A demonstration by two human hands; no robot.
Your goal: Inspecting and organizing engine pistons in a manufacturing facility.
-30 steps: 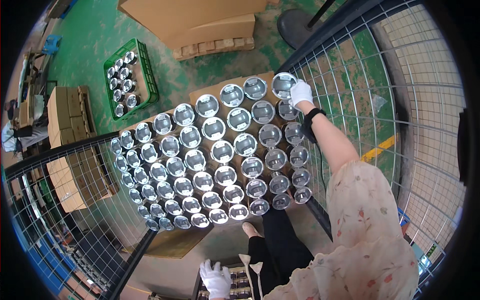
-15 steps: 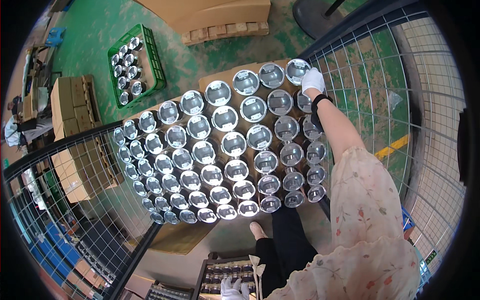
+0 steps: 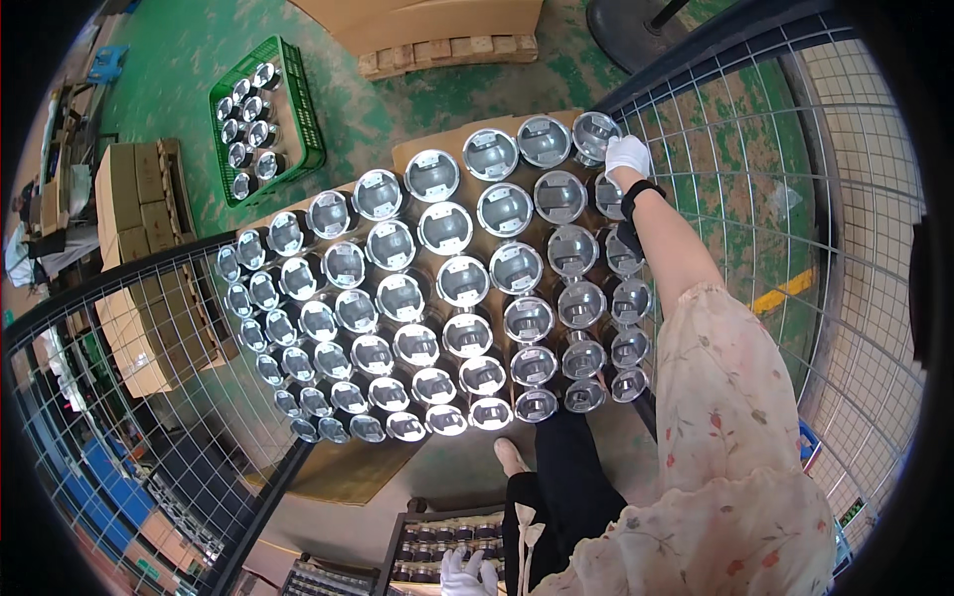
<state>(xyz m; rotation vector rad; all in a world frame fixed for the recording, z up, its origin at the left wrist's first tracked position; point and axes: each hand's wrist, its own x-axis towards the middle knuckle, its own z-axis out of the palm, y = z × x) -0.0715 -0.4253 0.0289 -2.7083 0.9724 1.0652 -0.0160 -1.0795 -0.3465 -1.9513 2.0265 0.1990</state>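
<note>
My right hand [image 3: 626,155], in a white glove with a dark band at the wrist, reaches to the far right corner of a wide layout of engine pistons. Its fingers close on the side of the corner piston [image 3: 595,135], whose shiny crown looks slightly tilted. Rows of silver pistons [image 3: 463,281] stand crown up on brown cardboard. Low at the bottom edge, my left hand [image 3: 465,573] wears a white glove with fingers apart and nothing visible in it. Beside it lies a dark tray [image 3: 405,536] of smaller-looking pistons on their sides.
Wire mesh panels [image 3: 730,169] flank the pistons on the right and left. On the green floor beyond is a green crate [image 3: 316,149] holding several pistons. Stacked cardboard boxes [image 3: 124,199] stand at left, and a wooden pallet [image 3: 447,56] lies at the far side.
The corner piston under my right hand has tipped a little, and that hand has shifted slightly right. My left hand stays low near the tray. The whole view has moved slightly.
</note>
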